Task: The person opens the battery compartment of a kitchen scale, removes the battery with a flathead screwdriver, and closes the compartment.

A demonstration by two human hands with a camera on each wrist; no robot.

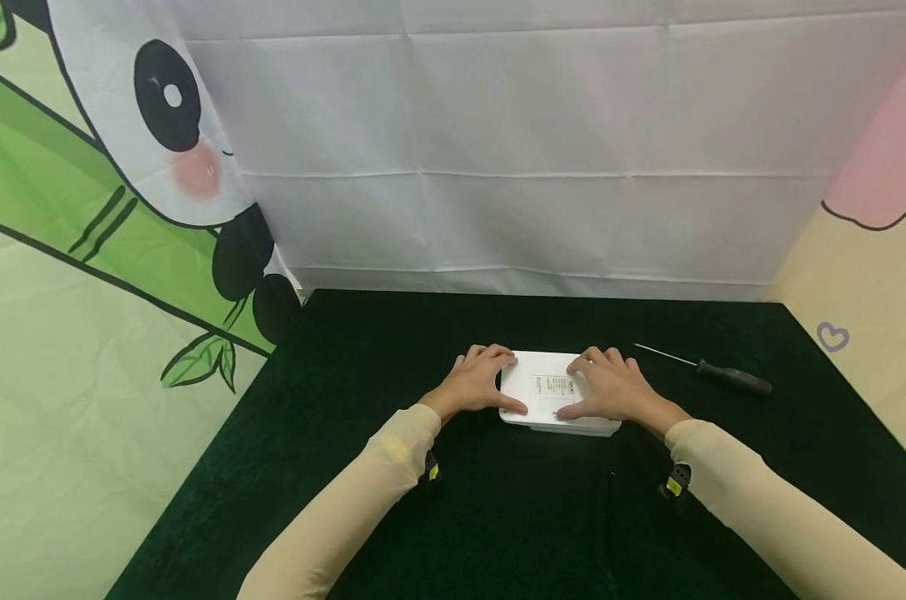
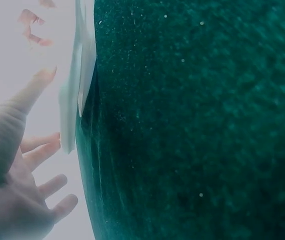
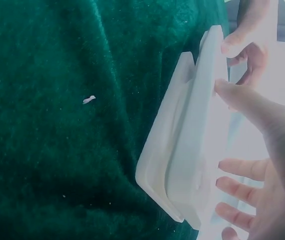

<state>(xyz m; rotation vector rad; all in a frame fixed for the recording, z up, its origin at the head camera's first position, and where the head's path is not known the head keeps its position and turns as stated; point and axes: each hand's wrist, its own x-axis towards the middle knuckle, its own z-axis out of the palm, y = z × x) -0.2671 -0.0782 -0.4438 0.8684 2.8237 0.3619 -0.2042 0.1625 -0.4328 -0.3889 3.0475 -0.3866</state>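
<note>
A white plastic case (image 1: 538,362) with printed text on its upper face lies on the dark green cloth. In the right wrist view, two white parts show: the labelled piece (image 3: 195,145) and a thinner piece (image 3: 160,155) under it, with an uneven gap along the side. My left hand (image 1: 477,383) rests on the left end, thumb on the upper face and fingers around the far left corner. On the right part my right hand (image 1: 608,387) presses with extended thumb and fingertips, right beside the label.
A screwdriver (image 1: 733,377) with a black handle lies right of the case, its shaft pointing left. Green cloth covers the table (image 1: 498,517). A white curtain (image 1: 498,225) hangs behind it, and a small pale scrap (image 3: 89,99) lies on the cloth.
</note>
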